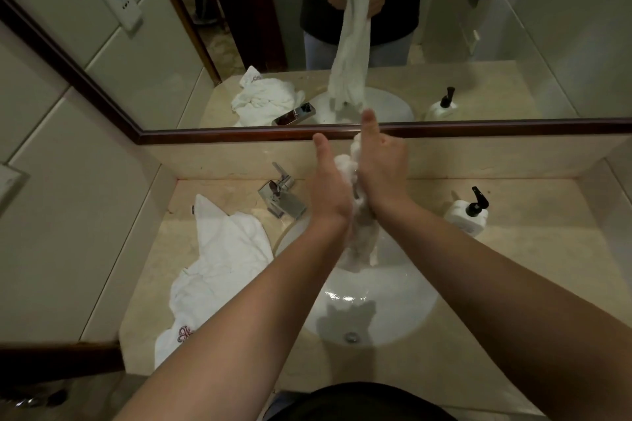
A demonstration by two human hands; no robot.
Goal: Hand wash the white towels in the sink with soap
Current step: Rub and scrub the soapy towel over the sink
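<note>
A wet white towel (pixel 360 239) hangs bunched between my two palms above the round white sink (pixel 403 311). My left hand (pixel 326 186) presses on it from the left with fingers stretched out. My right hand (pixel 378 167) presses from the right, fingers also straight. The towel's top bulges out between the hands and its lower end dangles toward the basin. A second white towel (pixel 222 260) with a pink emblem lies crumpled on the counter left of the sink. A white soap pump bottle (pixel 468 214) with a black pump stands at the right.
A chrome faucet (pixel 282 193) sits at the back left of the sink. The beige stone counter (pixel 533 270) has a raised backsplash, and a wood-framed mirror (pixel 513 44) above it reflects the scene. Tiled wall closes the left side.
</note>
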